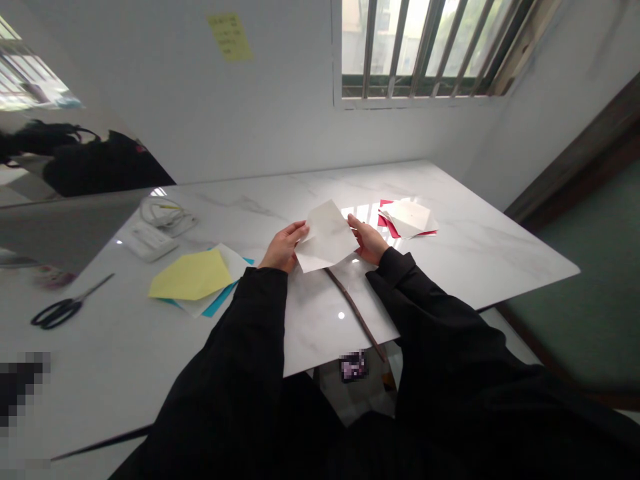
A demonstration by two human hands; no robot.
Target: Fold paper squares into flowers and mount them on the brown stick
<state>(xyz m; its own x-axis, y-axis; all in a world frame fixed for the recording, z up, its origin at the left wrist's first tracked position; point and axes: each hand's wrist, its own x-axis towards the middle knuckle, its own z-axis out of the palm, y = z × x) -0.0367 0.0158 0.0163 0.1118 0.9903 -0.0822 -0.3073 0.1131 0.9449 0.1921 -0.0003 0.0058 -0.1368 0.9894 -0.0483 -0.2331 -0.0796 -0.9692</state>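
Observation:
A white sheet of paper point(327, 237) is held up above the table's middle. My left hand point(283, 248) pinches its left edge, thumb on top and the other fingers partly hidden beneath. At the right edge, my right hand point(371, 244) holds the same sheet, with some fingertips out of sight behind it. Under the paper, a thin brown stick point(353, 305) lies slanted on the table and sticks out past the front edge. The stick's far end is covered by the sheet.
Left of my hands lie yellow paper point(190, 275) over white and blue sheets, a white power strip point(150, 241) with a cable, and black-handled scissors point(63, 312). A pile of white and red papers point(409, 217) lies at the right on the marble-patterned table point(480, 247).

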